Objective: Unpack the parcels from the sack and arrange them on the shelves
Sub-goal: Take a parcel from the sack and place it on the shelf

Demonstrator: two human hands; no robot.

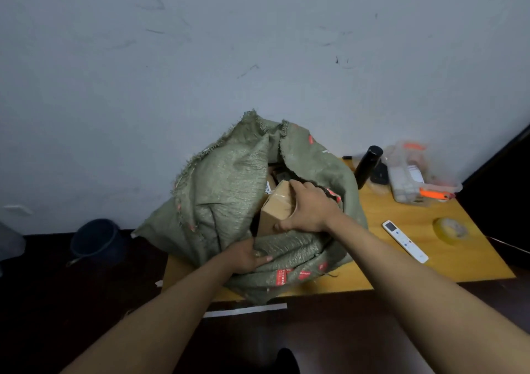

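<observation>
Behind everything a scuffed white wall is backing the wooden table where my green sack is slumping open. I am pinching its folded rim with my left hand while my right hand is clamping 1 cardboard parcel in the mouth; dark items are lying deeper. Loose fabric may be snagging the box corner.

Parcel storeroom: sack, tape roll.

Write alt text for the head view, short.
A person's right hand grips a cardboard box inside an open green woven sack on a wooden table, while the left hand holds the sack's rolled rim. A white remote lies to the right.
</observation>
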